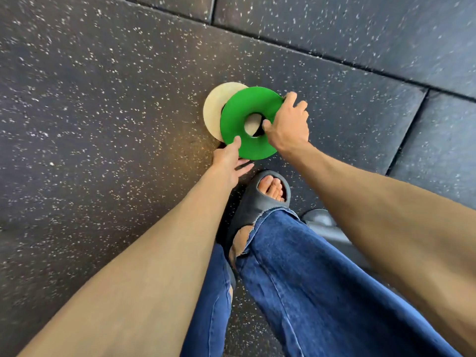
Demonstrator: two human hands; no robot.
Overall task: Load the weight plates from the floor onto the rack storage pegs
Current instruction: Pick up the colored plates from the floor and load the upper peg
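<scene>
Caution: your right hand (288,124) grips the flat green disc-shaped weight plate (242,119), thumb in its centre hole and fingers over the far rim. Such a one-sided hold may let the plate slip and drop onto your open-toed dark sandal (268,191) nearby. Your left hand (228,161) is open, fingers straight at the near rim. The plate is smooth and uniformly green. It overlaps a cream round plate (213,109) on the speckled black rubber floor (103,124).

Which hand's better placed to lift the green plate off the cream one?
Right. The right hand holds the green plate, thumb in its centre hole and fingers over the rim. The left hand only touches the near edge with straight fingers.
</scene>
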